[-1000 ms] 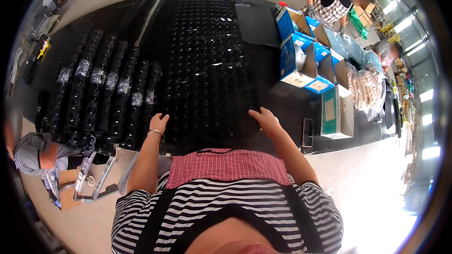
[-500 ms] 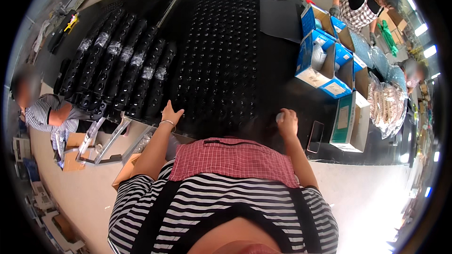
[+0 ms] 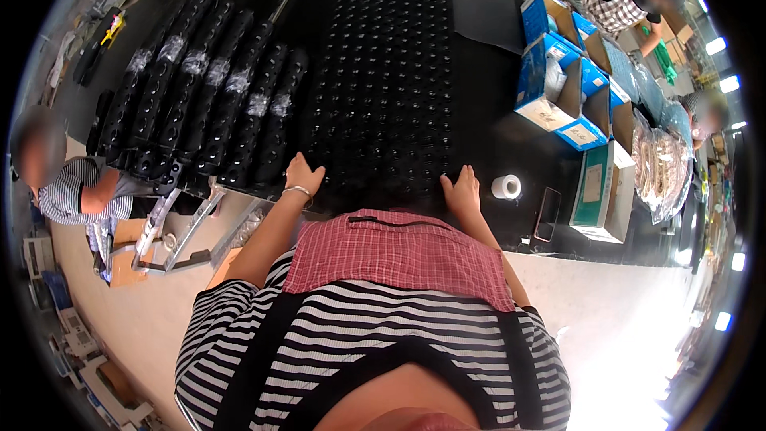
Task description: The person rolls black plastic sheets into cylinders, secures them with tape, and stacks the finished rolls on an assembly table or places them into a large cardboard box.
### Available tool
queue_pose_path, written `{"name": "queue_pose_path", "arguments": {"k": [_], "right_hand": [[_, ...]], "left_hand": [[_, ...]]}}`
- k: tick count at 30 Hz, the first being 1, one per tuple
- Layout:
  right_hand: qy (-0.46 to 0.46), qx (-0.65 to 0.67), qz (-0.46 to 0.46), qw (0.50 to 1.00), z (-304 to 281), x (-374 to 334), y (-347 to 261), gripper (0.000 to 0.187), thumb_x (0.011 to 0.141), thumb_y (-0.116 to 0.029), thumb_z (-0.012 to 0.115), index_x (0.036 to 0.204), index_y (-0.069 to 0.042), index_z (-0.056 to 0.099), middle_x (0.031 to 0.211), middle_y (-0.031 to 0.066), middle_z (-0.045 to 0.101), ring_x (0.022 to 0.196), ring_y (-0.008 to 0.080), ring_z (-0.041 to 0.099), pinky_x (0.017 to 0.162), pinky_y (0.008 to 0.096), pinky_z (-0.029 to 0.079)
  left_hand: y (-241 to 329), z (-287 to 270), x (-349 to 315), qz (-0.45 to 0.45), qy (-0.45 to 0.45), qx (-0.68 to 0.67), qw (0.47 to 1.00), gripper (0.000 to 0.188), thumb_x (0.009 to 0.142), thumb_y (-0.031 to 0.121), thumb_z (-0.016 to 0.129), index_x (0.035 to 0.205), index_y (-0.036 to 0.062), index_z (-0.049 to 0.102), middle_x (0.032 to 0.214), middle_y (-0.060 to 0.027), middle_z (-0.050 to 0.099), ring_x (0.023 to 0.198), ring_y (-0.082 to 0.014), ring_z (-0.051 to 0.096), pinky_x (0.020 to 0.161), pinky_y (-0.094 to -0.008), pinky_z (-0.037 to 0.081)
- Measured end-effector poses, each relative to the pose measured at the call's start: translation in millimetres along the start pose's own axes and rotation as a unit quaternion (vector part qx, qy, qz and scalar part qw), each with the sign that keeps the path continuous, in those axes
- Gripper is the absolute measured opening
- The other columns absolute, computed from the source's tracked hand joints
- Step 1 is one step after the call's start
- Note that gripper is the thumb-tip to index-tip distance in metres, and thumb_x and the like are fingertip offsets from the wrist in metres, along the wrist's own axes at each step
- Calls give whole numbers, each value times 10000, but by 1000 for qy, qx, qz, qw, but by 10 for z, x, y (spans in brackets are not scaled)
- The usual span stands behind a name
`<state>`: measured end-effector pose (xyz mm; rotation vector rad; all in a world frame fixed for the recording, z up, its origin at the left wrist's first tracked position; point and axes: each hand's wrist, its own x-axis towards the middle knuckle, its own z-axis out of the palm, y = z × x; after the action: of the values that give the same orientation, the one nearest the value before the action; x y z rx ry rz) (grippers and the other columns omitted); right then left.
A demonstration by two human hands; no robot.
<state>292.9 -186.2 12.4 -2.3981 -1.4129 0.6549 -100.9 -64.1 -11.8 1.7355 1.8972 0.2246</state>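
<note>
- Right hand leaving the white roll, nearing the black studded panel.
- Left hand flanking it opposite.
- I'm seeing both spread, gripping nothing visible.

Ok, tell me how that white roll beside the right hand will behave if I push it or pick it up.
The white roll could roll if pushed along its curved side, being round. It's probably light, as it looks small beside the right hand. It likely keeps its shape when gripped, since it looks tightly wound.
</note>
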Motion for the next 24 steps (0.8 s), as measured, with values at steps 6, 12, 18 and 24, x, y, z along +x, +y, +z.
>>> {"name": "queue_pose_path", "arguments": {"k": [6, 12, 18, 24], "right_hand": [[-1, -59, 29, 998, 53, -21, -406, 717, 926, -354, 668, 1443, 88, 441, 1549, 282, 420, 1439, 447, 383, 1187, 490, 347], [117, 192, -1, 974, 104, 109, -406, 417, 891, -306, 745, 1086, 51, 653, 988, 179, 726, 954, 371, 710, 848, 455, 577], [-164, 463, 180, 852, -408, 462, -387, 248, 890, -296, 774, 913, -74, 664, 848, 25, 619, 668, 135, 588, 445, 281, 470], [28, 753, -34, 657, -1919, 834, -1061, 279, 892, -194, 782, 1121, -78, 671, 1123, 79, 733, 1012, 224, 717, 955, 412, 548]], "left_hand": [[-50, -17, -194, 92, 97, 24, 991, 749, 842, 271, 712, 1476, -20, 439, 1414, -267, 550, 1311, -443, 524, 1135, -468, 416], [-302, -54, 115, -43, 78, -222, 971, 450, 880, 233, 725, 1245, -8, 616, 1078, -176, 725, 1014, -319, 710, 880, -406, 564], [481, -831, 555, -118, -193, -535, 814, 240, 944, 188, 689, 1114, 19, 681, 1054, -110, 734, 978, -268, 713, 842, -417, 590], [1818, -2359, 633, 182, -165, -733, 634, 196, 946, 165, 705, 1061, 8, 683, 1044, -101, 728, 958, -229, 700, 891, -405, 571]]}}
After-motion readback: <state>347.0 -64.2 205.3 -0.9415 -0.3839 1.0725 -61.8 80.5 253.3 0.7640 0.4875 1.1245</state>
